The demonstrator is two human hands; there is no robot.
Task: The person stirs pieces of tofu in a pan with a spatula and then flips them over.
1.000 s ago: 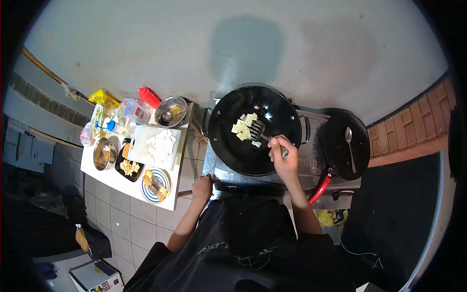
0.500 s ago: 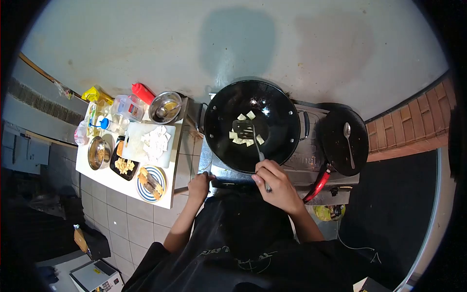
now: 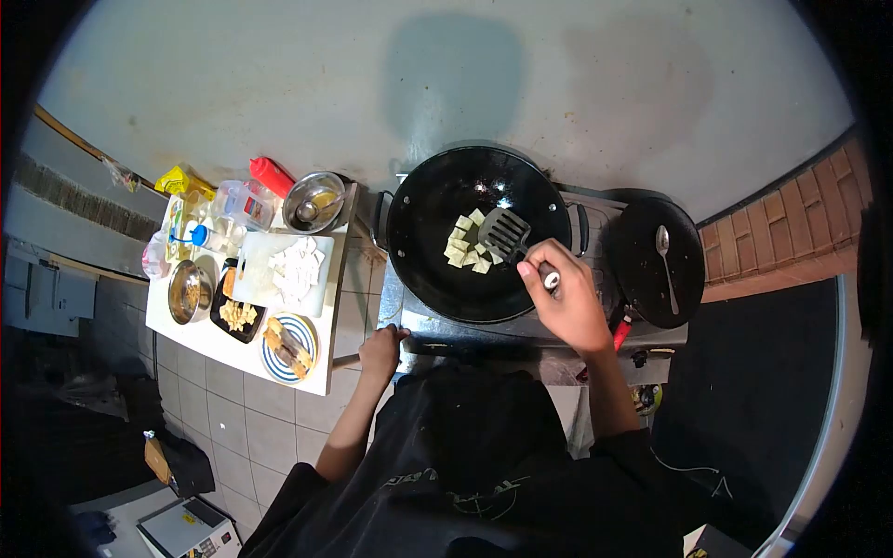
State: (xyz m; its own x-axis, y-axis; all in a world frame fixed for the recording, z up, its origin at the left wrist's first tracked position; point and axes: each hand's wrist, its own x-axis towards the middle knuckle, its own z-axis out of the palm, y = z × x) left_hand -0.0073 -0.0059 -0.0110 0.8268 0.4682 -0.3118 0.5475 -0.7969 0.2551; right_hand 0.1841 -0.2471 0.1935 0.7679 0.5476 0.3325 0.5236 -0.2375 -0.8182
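My right hand (image 3: 569,296) is wrapped round the handle of a slotted spatula (image 3: 505,232), whose dark head is inside a black wok (image 3: 428,284). Pale cubes (image 3: 458,249), which look like tofu, lie in the wok just left of the spatula head. The wok sits on a metal gas stove (image 3: 446,333). My left hand (image 3: 379,353) is closed at the stove's front left corner; what its fingers grip there is hidden.
Right of the wok lies a black frying pan (image 3: 642,260) with a metal spoon (image 3: 665,265) in it. At left, a white table (image 3: 200,339) holds a cutting board (image 3: 256,270) with white pieces, a striped plate (image 3: 290,372), metal bowls (image 3: 302,197) and bottles.
My right hand has moved right and up, tipping the spatula so its head sits right of the cubes. The cubes have shifted into a closer cluster. My left hand stays at the stove corner.
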